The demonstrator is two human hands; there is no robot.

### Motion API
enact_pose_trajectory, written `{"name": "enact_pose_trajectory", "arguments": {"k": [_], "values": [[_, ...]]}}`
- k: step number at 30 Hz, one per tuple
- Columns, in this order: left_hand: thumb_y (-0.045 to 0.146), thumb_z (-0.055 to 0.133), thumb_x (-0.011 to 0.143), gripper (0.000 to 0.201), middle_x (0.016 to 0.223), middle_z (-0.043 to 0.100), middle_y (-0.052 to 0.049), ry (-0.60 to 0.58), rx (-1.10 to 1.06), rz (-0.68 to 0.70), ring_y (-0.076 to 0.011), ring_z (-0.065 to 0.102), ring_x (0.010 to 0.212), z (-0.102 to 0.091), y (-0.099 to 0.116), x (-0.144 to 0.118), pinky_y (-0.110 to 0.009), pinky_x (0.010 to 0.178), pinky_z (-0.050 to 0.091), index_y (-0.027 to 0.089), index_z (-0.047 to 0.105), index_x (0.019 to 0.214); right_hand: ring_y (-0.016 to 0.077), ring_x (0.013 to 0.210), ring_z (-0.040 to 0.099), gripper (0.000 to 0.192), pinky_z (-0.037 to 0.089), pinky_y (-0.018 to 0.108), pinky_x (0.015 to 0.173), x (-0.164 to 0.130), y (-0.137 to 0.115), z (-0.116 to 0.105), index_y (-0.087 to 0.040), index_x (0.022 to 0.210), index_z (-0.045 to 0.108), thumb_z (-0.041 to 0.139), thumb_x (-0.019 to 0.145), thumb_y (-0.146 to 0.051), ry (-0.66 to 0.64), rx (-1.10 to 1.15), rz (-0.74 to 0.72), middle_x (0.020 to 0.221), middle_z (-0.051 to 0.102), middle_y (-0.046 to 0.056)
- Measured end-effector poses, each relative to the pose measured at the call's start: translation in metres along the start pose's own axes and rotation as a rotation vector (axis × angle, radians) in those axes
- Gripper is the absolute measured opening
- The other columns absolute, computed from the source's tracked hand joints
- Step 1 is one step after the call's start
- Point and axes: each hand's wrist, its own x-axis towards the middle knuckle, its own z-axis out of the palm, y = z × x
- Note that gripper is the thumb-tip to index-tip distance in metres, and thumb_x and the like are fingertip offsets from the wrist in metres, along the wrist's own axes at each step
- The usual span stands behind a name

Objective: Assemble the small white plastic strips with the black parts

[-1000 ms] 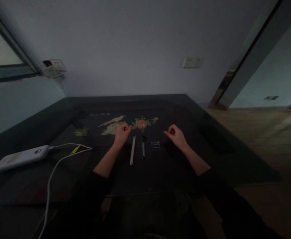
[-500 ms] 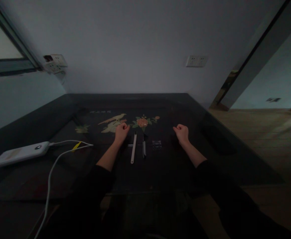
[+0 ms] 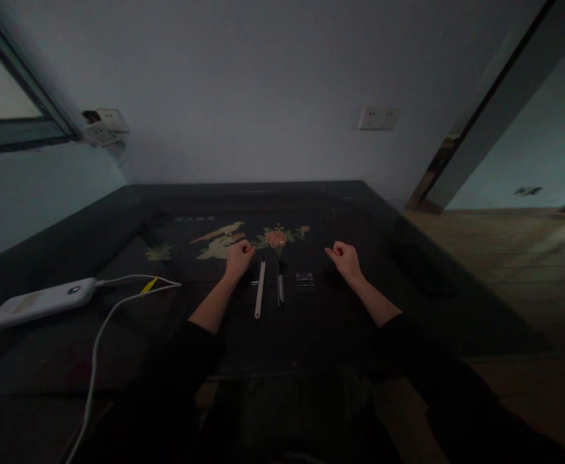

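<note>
Dim light, dark tabletop [image 3: 340,335]. Pale flat-handled tool [image 3: 260,290], hole at its near end, taken as landmark: it lay lengthwise between the wearer's hands, closer to the left

Black-and-white slender tool [image 3: 280,287] sat just right of the landmark, roughly parallel; small clear case [image 3: 304,280] farther right again, its contents too dim to make out. The side-by-side row, near ends toward the wearer, seemed chosen to keep each piece separate and within reach of either hand

Left hand [image 3: 238,258] was curled into a loose fist just left of the landmark's far end, apart from it. Right hand [image 3: 346,259] was likewise curled, thumb side inward, right of the landmark and beyond the case. Neither showed anything gripped; placed either side, they left the row uncovered

White power bank [image 3: 40,304] and cable [image 3: 96,348] lay well left of the landmark, away from the row
</note>
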Motion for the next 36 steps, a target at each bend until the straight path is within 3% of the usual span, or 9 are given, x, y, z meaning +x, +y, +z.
{"name": "enact_pose_trajectory", "arguments": {"k": [8, 36], "values": [[0.026, 0.050, 0.075, 0.030, 0.051, 0.030, 0.006, -0.026, 0.016, 0.017, -0.0094, 0.031, 0.053, 0.0008, 0.0023, -0.0015, -0.023, 0.055, 0.024, 0.019, 0.029, 0.054, 0.0099, 0.050, 0.030, 0.037, 0.023, 0.025, 0.052, 0.0019, 0.0009, 0.0014, -0.021, 0.052, 0.029, 0.056, 0.072, -0.037, -0.145, -0.032, -0.021, 0.050, 0.031, -0.006], [0.025, 0.052, 0.074, 0.031, 0.051, 0.030, 0.006, -0.046, -0.005, 0.036, -0.0093, 0.030, 0.052, 0.0016, 0.0033, -0.0027, -0.023, 0.055, 0.023, 0.019, 0.029, 0.055, 0.0106, 0.050, 0.031, 0.035, 0.023, 0.025, 0.052, 0.0012, 0.0002, 0.0039, -0.021, 0.053, 0.029, 0.055, 0.073, -0.035, -0.190, -0.066, -0.038, 0.050, 0.033, -0.005]]}}
